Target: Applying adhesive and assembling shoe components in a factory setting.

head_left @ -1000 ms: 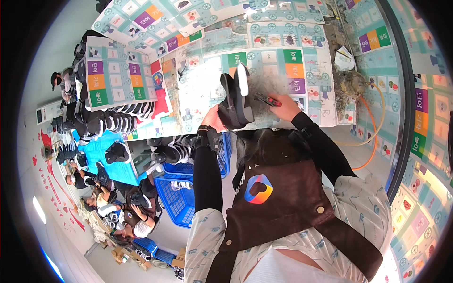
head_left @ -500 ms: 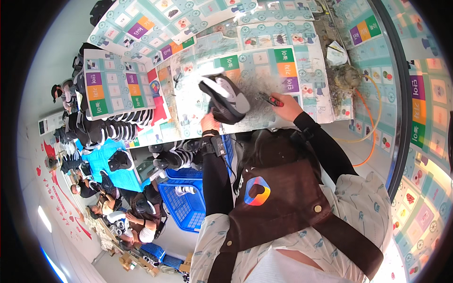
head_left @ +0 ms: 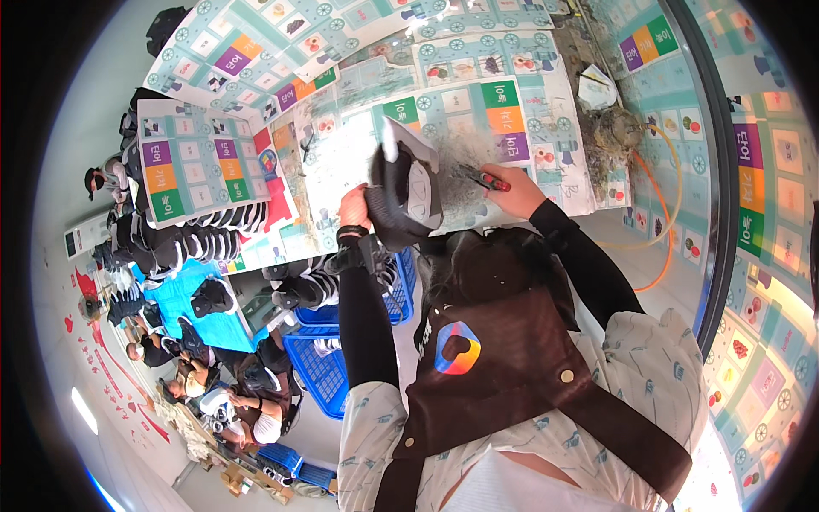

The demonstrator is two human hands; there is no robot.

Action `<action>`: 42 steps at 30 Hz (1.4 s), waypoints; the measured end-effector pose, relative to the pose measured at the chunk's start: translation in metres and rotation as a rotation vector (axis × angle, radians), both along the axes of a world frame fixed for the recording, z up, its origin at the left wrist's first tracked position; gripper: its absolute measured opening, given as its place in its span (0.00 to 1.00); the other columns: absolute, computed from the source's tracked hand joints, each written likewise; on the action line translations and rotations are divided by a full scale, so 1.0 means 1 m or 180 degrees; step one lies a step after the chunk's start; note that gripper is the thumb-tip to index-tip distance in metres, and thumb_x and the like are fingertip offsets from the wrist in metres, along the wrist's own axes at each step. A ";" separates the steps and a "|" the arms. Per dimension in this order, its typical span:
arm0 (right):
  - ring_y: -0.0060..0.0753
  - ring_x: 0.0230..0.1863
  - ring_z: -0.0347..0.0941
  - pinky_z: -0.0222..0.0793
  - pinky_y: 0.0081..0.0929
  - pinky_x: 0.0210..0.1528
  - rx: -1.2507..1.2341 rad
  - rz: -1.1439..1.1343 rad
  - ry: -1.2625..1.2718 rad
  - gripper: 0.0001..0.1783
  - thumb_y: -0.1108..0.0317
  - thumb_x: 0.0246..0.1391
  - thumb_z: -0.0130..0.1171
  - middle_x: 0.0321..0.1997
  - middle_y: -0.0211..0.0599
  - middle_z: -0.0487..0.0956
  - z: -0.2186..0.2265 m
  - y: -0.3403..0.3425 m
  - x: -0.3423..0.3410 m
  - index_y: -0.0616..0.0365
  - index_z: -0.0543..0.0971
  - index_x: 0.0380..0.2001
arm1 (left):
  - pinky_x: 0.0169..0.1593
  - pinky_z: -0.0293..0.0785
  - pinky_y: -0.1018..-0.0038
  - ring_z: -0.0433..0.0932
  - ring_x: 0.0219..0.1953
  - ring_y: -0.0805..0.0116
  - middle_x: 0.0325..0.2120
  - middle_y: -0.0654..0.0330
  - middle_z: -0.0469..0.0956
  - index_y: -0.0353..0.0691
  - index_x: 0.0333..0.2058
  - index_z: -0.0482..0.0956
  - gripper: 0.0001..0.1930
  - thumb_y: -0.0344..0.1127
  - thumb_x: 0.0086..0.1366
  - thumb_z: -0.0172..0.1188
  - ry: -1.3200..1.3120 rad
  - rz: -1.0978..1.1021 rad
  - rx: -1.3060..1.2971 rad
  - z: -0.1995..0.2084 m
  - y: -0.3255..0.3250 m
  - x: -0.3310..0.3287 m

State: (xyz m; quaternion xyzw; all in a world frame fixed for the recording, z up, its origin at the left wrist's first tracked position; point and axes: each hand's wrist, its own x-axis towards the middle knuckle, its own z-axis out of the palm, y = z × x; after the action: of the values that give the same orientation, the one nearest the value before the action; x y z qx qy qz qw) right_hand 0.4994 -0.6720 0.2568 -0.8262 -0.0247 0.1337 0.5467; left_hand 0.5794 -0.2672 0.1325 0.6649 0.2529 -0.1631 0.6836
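Note:
My left hand [head_left: 355, 207] is closed on the side of a black sneaker [head_left: 394, 189] with a grey-and-white panel and a white sole edge. The shoe is tilted up over the front edge of the worktable [head_left: 559, 111]. To its right, my right hand [head_left: 517, 196] is wrapped around a small red-handled hand tool [head_left: 493, 181]. The tool's dark metal tip points left toward the shoe, with a gap between them. Its exact kind cannot be made out.
Patterned printed sheets and dark dust cover the tabletop. Stacked black-and-white shoes [head_left: 200, 239] lie at the left under a printed board [head_left: 192, 158]. Blue crates [head_left: 320, 375] stand below. An orange hose [head_left: 670, 230] hangs at the right. Several people sit at the far left.
My left hand has shifted left, and the sneaker has turned with it so that it stands steeper. My right hand stays nearly in place with the red-handled tool.

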 end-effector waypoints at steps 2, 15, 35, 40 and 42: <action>0.66 0.41 0.75 0.71 0.48 0.43 -0.0130 0.0125 0.0053 0.21 0.69 0.48 0.57 0.35 0.59 0.79 -0.006 0.003 0.002 0.59 0.78 0.48 | 0.50 0.74 0.70 0.81 0.41 0.61 0.38 0.51 0.85 0.32 0.49 0.82 0.17 0.37 0.70 0.53 -0.0190 -0.0379 0.1534 -0.051 0.009 -0.001; 0.67 0.39 0.75 0.70 0.55 0.40 -0.0439 0.0356 0.0251 0.17 0.68 0.48 0.54 0.32 0.58 0.79 -0.033 0.055 0.004 0.56 0.79 0.43 | 0.48 0.76 0.68 0.83 0.42 0.57 0.41 0.48 0.85 0.33 0.50 0.82 0.20 0.41 0.70 0.51 0.0054 -0.0638 0.1958 -0.028 -0.011 -0.008; 0.67 0.40 0.74 0.70 0.51 0.41 -0.0384 0.0275 0.0240 0.16 0.68 0.47 0.56 0.32 0.59 0.79 -0.031 0.041 -0.009 0.58 0.79 0.41 | 0.48 0.76 0.68 0.84 0.39 0.58 0.36 0.48 0.86 0.32 0.43 0.86 0.22 0.48 0.65 0.63 -0.0165 -0.0382 0.2200 -0.034 -0.010 -0.010; 0.66 0.41 0.75 0.71 0.50 0.43 -0.0515 0.0180 0.0119 0.19 0.68 0.47 0.56 0.35 0.60 0.80 -0.029 0.037 -0.004 0.58 0.80 0.45 | 0.46 0.76 0.68 0.85 0.37 0.58 0.34 0.50 0.87 0.34 0.39 0.87 0.17 0.44 0.63 0.65 -0.0269 -0.0310 0.2189 -0.029 -0.011 -0.012; 0.66 0.42 0.75 0.71 0.49 0.44 -0.0570 0.0294 0.0008 0.21 0.68 0.47 0.56 0.36 0.60 0.80 -0.034 0.036 -0.005 0.59 0.80 0.46 | 0.45 0.76 0.68 0.85 0.37 0.58 0.33 0.50 0.87 0.35 0.39 0.87 0.16 0.43 0.63 0.65 -0.0282 -0.0293 0.2162 -0.031 -0.010 -0.012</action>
State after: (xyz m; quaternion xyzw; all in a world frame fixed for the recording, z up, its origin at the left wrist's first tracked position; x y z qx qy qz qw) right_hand 0.4942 -0.6362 0.2230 -0.8696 -0.0500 0.1615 0.4639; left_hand 0.5679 -0.2776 0.1016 0.8717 0.2325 -0.0712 0.4255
